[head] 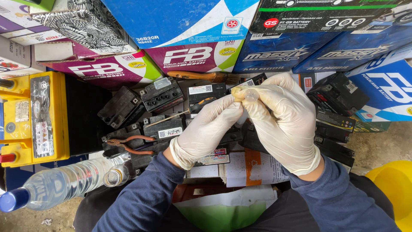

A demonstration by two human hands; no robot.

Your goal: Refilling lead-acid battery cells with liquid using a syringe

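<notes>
Both my hands wear white latex gloves and meet in the middle of the view. My right hand (285, 122) pinches a small clear round cap (251, 94) between thumb and fingers. My left hand (210, 126) touches the same small piece from the left with its fingertips. Beneath them lies a heap of small black batteries (161, 96). A pair of pliers (128, 145) with orange handles rests on the batteries to the left.
A yellow-topped car battery (34, 116) stands at the left. A clear plastic bottle with a blue cap (56, 184) lies at the lower left. Stacked battery cartons (193, 25) fill the back. A yellow object (395, 189) sits at the lower right.
</notes>
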